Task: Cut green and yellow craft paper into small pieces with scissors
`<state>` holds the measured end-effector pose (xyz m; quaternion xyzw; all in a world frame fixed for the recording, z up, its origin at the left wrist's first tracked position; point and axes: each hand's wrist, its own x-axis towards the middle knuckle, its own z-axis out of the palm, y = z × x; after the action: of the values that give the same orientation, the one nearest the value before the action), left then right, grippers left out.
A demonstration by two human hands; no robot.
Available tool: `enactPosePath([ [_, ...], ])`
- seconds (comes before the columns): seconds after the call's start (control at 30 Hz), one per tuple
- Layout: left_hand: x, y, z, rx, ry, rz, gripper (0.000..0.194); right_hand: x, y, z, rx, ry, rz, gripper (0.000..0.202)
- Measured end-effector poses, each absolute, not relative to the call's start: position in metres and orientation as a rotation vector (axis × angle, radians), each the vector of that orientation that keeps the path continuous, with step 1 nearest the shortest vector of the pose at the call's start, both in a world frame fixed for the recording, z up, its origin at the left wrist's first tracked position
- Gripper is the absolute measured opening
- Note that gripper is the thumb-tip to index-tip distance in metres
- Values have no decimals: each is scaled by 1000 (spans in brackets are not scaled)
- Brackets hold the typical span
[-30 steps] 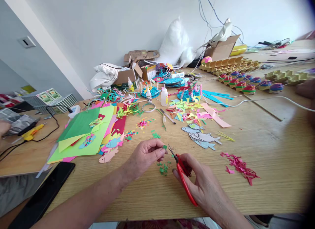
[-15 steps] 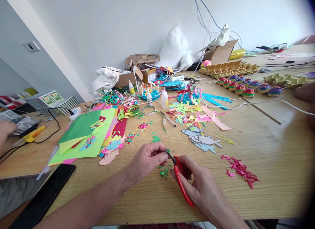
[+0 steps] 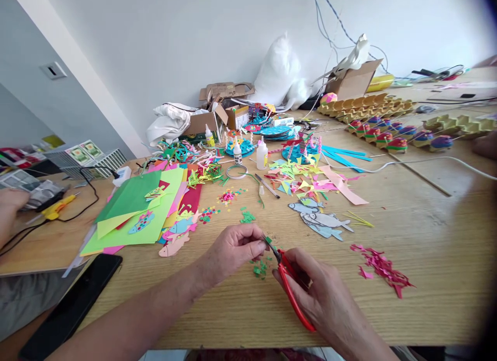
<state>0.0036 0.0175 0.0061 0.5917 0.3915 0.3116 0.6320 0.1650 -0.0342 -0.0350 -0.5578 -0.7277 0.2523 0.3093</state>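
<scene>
Red-handled scissors (image 3: 295, 299) are gripped in my right hand (image 3: 322, 293), their narrow blades pointing up and left. At the blade tips is a small green paper piece (image 3: 268, 240). My left hand (image 3: 243, 247) is closed in a pinch right beside the tips; what lies between its fingers is too small to make out. Green paper bits (image 3: 260, 269) are scattered on the table just below the blades. Another small heap of green pieces (image 3: 247, 216) lies beyond my left hand.
Coloured sheets (image 3: 132, 195) and paper fish (image 3: 180, 226) lie left, above a black phone (image 3: 73, 304). Grey fish (image 3: 324, 221) and magenta scraps (image 3: 382, 268) are right. Behind are glue bottles (image 3: 262, 155), mixed scraps (image 3: 303, 174) and egg cartons (image 3: 365, 108). Another person's hand (image 3: 11, 203) shows far left.
The scissor handles have spread a little wider and shifted slightly right with my right hand. My left hand keeps its pinch. The whole view has shifted slightly.
</scene>
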Motion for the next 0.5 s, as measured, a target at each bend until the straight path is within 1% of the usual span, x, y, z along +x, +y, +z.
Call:
enactPosePath([
  [0.23, 1, 18, 7, 1364, 877, 702, 15, 166, -35, -36, -1441, -1942, 657, 19],
  [0.5, -3, 18, 6, 1382, 898, 697, 14, 167, -36, -33, -1443, -1968, 693, 23],
])
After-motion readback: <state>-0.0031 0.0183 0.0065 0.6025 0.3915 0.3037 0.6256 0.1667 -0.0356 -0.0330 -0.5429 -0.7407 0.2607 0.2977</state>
